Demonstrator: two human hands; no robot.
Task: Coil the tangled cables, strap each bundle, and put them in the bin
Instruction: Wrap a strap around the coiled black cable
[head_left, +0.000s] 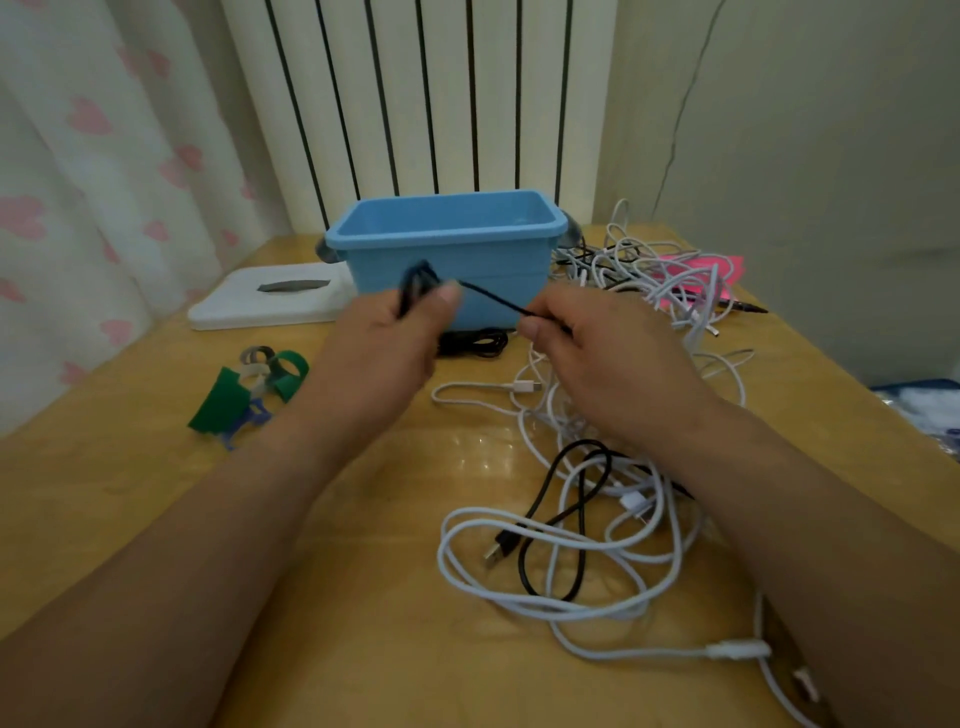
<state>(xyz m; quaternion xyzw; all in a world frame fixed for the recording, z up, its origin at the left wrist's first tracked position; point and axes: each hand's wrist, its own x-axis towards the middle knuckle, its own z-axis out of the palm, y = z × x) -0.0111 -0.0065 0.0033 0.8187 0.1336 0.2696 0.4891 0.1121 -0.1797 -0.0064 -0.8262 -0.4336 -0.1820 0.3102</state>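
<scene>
The left hand (395, 332) grips a small coil of black cable (415, 283) in curled fingers while the right hand (587, 358) pinches its taut free end, presumably to feed another loop, just before the blue bin (447, 244) on the bench (156, 509).

Bare left forearm (249, 493), bare right forearm (810, 493), both uncovered to the near edge, left hand (384, 338) and right hand (608, 364) bare, short plain thumbnail (449, 293) on each thumb

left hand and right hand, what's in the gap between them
A straight stretch of black cable, running from the loops the left hand grips to the pinching right hand, in front of the blue bin; the head view shows it.
</scene>
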